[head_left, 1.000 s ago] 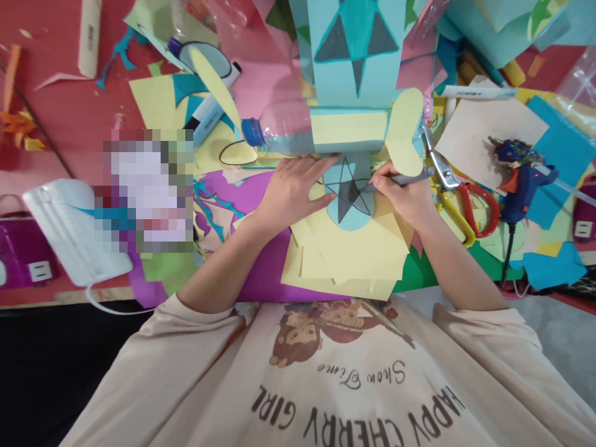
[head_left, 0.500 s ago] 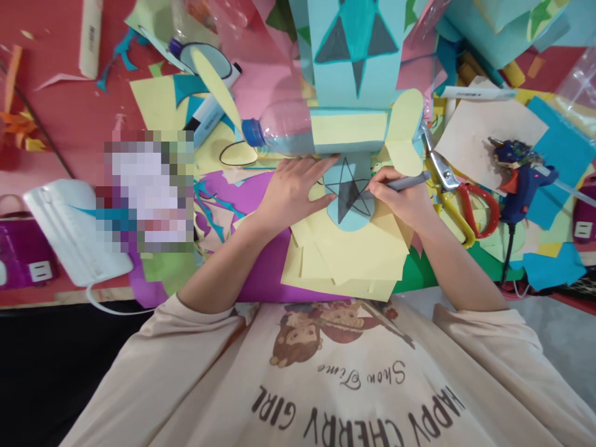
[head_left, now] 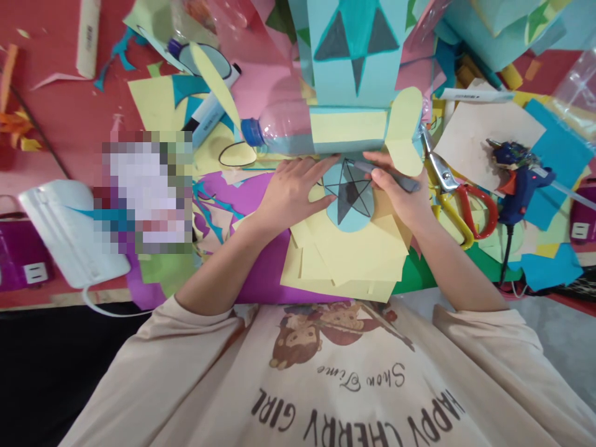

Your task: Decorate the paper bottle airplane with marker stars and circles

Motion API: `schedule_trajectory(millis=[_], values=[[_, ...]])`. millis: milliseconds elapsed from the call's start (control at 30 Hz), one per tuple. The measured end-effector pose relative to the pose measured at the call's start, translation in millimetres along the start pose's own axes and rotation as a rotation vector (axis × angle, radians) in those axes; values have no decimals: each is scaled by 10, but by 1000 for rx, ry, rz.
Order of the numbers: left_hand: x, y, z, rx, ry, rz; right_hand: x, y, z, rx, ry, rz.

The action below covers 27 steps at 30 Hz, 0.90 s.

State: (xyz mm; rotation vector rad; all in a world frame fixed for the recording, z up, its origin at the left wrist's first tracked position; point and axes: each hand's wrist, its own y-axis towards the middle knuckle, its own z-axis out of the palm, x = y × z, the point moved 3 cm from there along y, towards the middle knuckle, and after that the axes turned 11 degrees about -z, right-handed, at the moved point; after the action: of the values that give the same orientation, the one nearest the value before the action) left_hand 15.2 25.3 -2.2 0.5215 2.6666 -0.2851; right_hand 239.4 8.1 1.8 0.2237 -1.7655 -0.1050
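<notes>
My left hand lies with fingers spread, thumb and forefinger on the left edge of a light blue paper piece. A five-pointed star is drawn on that paper in dark outline, its middle filled grey-black. In my right hand is a grey marker, its tip near the star's top point. Beneath the blue paper are several pale yellow sheets. Just beyond lies a clear plastic bottle with a blue cap, wrapped in blue and yellow paper.
On the right are red-and-yellow-handled scissors and a blue glue gun. A white case and a blurred-out patch are on the left. Another marker rests among paper scraps. Behind the bottle stands a blue panel bearing a coloured star.
The marker has moved from the star's right side up toward its top point, and my right hand has tilted with it. My left hand stays in place.
</notes>
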Motion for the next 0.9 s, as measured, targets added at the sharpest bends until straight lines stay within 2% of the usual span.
schedule_trajectory(millis=[333,900], values=[[-16,0,-27,4,-1,-3,33,27,29,-41,43,10],[-14,-1,-20,8,-7,-18,62,31,31,13,11,14]])
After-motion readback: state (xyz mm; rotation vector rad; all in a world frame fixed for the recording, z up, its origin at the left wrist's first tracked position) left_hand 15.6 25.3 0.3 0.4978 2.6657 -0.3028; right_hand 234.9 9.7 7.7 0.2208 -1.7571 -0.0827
